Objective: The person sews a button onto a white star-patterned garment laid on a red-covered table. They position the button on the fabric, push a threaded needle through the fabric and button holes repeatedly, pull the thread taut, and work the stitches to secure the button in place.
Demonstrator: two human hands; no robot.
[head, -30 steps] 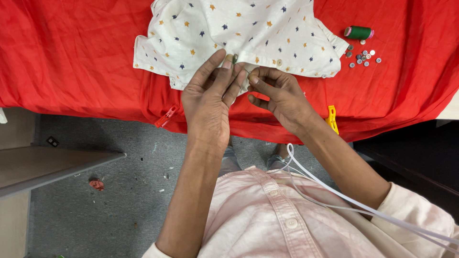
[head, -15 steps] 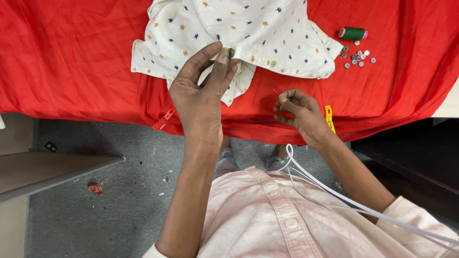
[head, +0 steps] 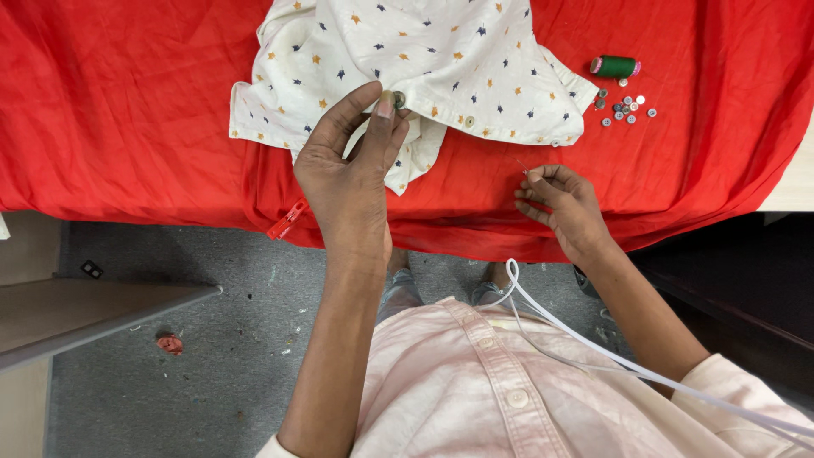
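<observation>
We look down on a table draped in a red cloth (head: pixel 127 110), with a white shirt (head: pixel 424 59) printed with small orange and dark blue stars lying crumpled at the top middle. Our left hand (head: pixel 352 174) reaches up to the shirt's lower edge, thumb and forefinger closed together on the fabric right where a small dark button (head: pixel 398 99) sits; the other fingers are spread loosely beside them. A second button (head: pixel 469 121) shows on the shirt's hem just to the right. Our right hand (head: pixel 560 199) rests apart from the shirt, over the red cloth near the table's front edge, its fingers curled in and the tips pinched together; a thin needle seems to poke up from the pinch, though it is too fine for us to be sure. Further right, at the top, a spool of green thread (head: pixel 615 65) lies on its side, and just below it a scatter of small loose buttons (head: pixel 626 108). A red zip pull (head: pixel 288 219) hangs at the cloth's front fold, below our left wrist. A white cord (head: pixel 577 326) trails across our pale pink shirt front (head: pixel 475 399).
</observation>
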